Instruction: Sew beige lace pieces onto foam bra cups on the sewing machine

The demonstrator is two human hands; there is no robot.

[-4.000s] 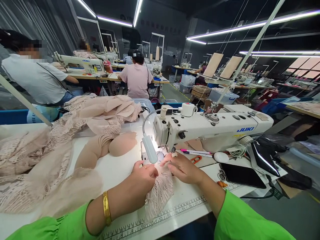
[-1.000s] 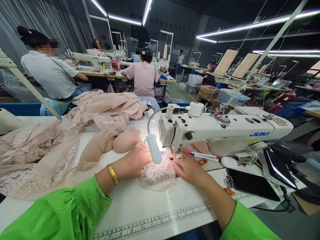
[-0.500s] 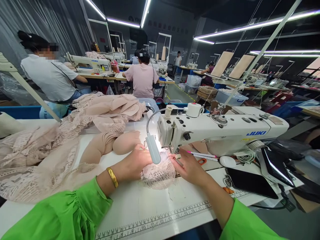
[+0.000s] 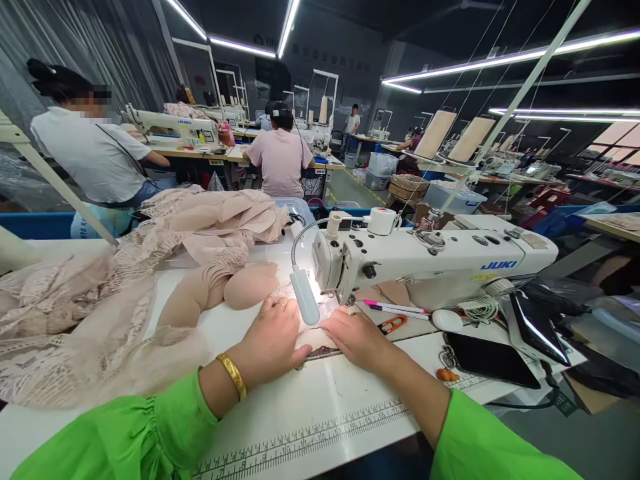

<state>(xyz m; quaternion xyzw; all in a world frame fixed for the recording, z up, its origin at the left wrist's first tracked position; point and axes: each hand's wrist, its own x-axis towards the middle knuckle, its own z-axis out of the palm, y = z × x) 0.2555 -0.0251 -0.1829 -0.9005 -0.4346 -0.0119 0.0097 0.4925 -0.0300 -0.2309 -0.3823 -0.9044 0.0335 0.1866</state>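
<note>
A pale pink piece of lace fabric [image 4: 327,305] lies under the needle end of a white sewing machine [image 4: 425,257], brightly lit by a small lamp [image 4: 305,297] on a bendable neck. My left hand [image 4: 273,340] rests flat on the left of the lace, its thumb spread away from the fingers. On the other side, my right hand [image 4: 356,337] has its fingers pressed together on the lace, close in front of the needle. The hands and the lamp hide much of the piece. Beige foam bra cups [image 4: 250,285] lie beyond my left hand.
Lace and cups are heaped [image 4: 215,220] at the left. Right of my right hand lie pens [image 4: 395,308], orange thread snips [image 4: 393,325] and a black phone [image 4: 493,360]. A ruler strip [image 4: 300,440] runs along the front edge. Co-workers [image 4: 283,157] sit at machines ahead.
The lace that hung toward me between my hands has moved away under the machine. My left hand has turned flatter with its thumb out, and my right hand has shifted slightly left.
</note>
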